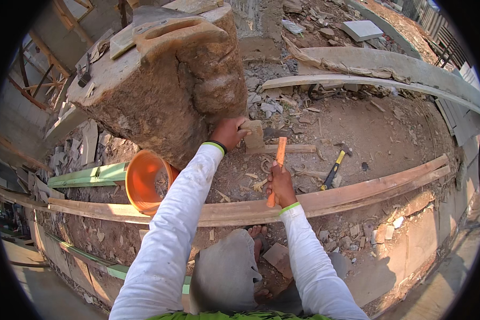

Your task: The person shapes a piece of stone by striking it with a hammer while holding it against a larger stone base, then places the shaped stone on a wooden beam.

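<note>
pinching the edge of a tan wooden block (254,135), the left grip (229,133) reaches forward to the base of a huge brown rough mass (138,96), its digits pressed against the block's left side. the block sits just above a short wooden strip (290,149) on the dirt, broad face toward the person; its own long axis is hard to read, while the strip runs left to right. the right grip (281,184) is wrapped around an orange-handled hammer or hatchet (281,152). its handle points away from the body, leaning slightly right, the butt end poking out below the fist over a long plank (325,198); the dark head lies at the far end, near the block's right side.

an orange bucket (138,184) leans behind the left forearm, mouth partly turned to view; a grey-brown patch shows inside, but whether it is residue or loose debris cannot be told. to the right, a hammer with a yellow-and-black handle (333,169) lies on the ground, head pointing up and right.

the tool's head is too blurred and dark to name its shape. the left sleeve (168,234) covers part of the bucket and plank. the brown mass could be stump or boulder, and its top is cut off by the upper edge.
</note>
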